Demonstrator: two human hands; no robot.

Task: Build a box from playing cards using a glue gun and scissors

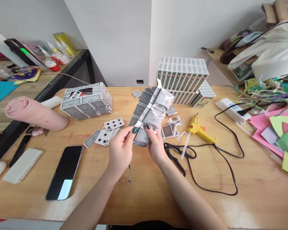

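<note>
The left hand [121,147] and right hand [156,145] pinch the card piece [156,113] near its lower end, seemingly to steady it.

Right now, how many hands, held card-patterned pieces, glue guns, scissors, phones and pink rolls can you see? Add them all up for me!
Hands: 2
Card-patterned piece, held: 1
Glue gun, yellow: 1
Scissors, one pair: 1
Phone: 1
Pink roll: 1
Total: 7
</note>
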